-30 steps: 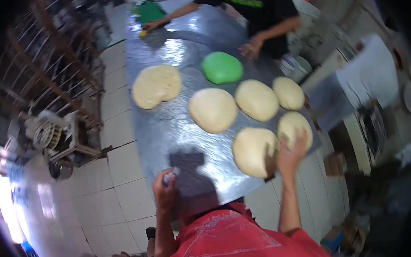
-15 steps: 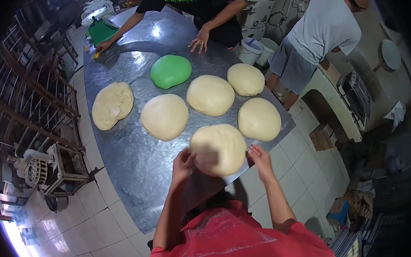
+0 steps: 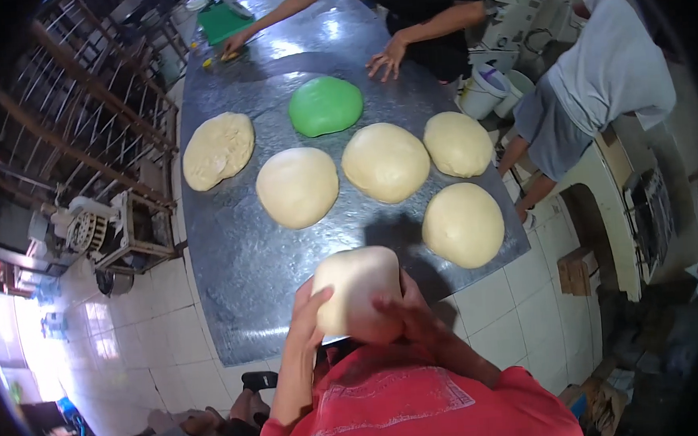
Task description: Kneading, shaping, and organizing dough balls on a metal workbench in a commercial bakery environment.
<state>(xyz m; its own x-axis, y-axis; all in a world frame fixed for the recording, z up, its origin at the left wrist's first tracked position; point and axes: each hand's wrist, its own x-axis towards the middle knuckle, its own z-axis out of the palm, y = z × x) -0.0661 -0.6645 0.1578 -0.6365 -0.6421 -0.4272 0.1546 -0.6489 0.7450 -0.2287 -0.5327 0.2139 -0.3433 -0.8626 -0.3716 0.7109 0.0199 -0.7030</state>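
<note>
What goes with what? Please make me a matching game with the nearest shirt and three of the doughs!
1. nearest shirt
2. dough closest to that shirt
3. green dough
4. bumpy dough

A. farthest left of the doughs
B. red
C. nearest the picture's top, among the doughs
D. held between the left hand and the right hand

Pairs: 1-B, 2-D, 3-C, 4-A

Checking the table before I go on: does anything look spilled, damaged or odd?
The green dough stands out by colour among smooth pale rounds, and the leftmost dough looks uneven and rough-surfaced. The held dough shows no obvious damage, and I see no clear spill.
</note>
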